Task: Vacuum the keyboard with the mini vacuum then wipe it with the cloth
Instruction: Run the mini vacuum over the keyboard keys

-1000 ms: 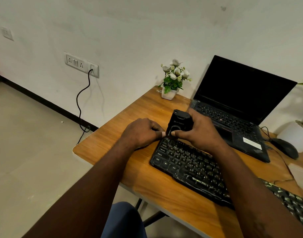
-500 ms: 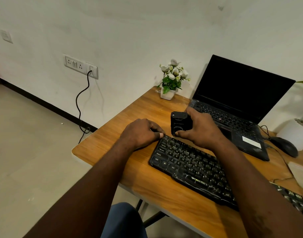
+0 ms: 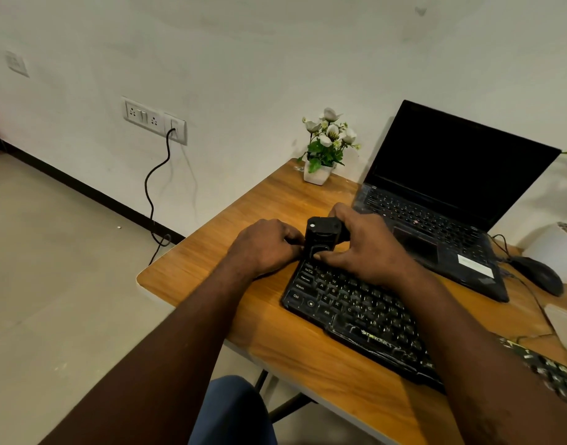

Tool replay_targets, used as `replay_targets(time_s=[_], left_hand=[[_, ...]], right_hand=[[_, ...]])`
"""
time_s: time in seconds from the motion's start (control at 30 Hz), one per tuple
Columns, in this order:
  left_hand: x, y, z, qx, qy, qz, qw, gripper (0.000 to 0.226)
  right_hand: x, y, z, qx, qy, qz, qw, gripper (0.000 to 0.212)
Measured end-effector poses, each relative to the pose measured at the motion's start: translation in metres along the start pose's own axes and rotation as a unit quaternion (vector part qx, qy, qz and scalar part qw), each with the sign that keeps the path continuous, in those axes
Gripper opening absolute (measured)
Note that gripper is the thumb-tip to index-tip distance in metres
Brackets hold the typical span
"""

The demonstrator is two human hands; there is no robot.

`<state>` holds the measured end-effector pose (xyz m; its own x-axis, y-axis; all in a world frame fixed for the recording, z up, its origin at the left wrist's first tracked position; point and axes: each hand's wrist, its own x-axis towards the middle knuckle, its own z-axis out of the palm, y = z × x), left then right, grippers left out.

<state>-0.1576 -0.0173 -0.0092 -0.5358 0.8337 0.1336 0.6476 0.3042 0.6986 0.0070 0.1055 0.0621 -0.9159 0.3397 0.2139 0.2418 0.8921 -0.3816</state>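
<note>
Right hand (image 3: 365,248) grips mini vacuum (image 3: 320,234) at keyboard (image 3: 356,309) corner; left hand (image 3: 262,248) curls beside it, hold unclear. Wooden desk (image 3: 211,271), white wall (image 3: 275,59), beige floor (image 3: 51,284).

Both my forearms reach forward, close together. My right hand (image 3: 365,248) curls its fingers round the mini vacuum (image 3: 320,234), thumb low on its front. My left hand (image 3: 266,245), fingers curled, meets its side.

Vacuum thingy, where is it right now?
In the head view the vacuum sits at the keyboard's far left corner, gripped by the right hand, the left hand close on its left.
</note>
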Motion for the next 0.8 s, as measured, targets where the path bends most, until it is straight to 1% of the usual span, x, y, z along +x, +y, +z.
replay_targets(time_s=[0.2, 0.27, 0.37, 0.43, 0.53, 0.67, 0.73, 0.8], left_hand=[[-0.004, 0.004, -0.001, 0.013, -0.001, 0.010, 1.000, 0.019], [-0.003, 0.003, 0.001, 0.013, 0.005, 0.011, 1.000, 0.016], [-0.004, 0.004, 0.002, 0.024, 0.012, 0.013, 1.000, 0.029], [-0.005, 0.005, 0.002, 0.029, 0.017, 0.015, 0.999, 0.031], [-0.004, 0.005, 0.002, 0.032, 0.014, 0.024, 0.999, 0.026], [-0.001, 0.001, 0.002, 0.026, 0.008, 0.023, 0.999, 0.022], [-0.001, 0.001, 0.002, 0.033, 0.005, 0.029, 0.999, 0.023], [-0.002, 0.003, 0.002, 0.036, 0.004, 0.032, 0.999, 0.025]], right_hand=[[-0.004, 0.012, -0.013, -0.031, -0.032, 0.011, 0.999, 0.047], [-0.004, 0.011, -0.017, -0.047, -0.026, 0.007, 0.999, 0.047], [-0.002, 0.002, -0.012, -0.025, -0.003, 0.006, 1.000, 0.047], [-0.002, -0.001, -0.004, -0.007, -0.004, 0.008, 1.000, 0.047], [-0.008, 0.002, -0.004, -0.007, -0.023, 0.020, 1.000, 0.049], [-0.014, 0.011, -0.024, -0.043, -0.059, 0.038, 0.997, 0.047], [-0.013, 0.008, -0.025, -0.046, -0.048, 0.033, 0.997, 0.046], [-0.011, 0.001, -0.016, -0.025, -0.021, 0.025, 0.999, 0.045]])
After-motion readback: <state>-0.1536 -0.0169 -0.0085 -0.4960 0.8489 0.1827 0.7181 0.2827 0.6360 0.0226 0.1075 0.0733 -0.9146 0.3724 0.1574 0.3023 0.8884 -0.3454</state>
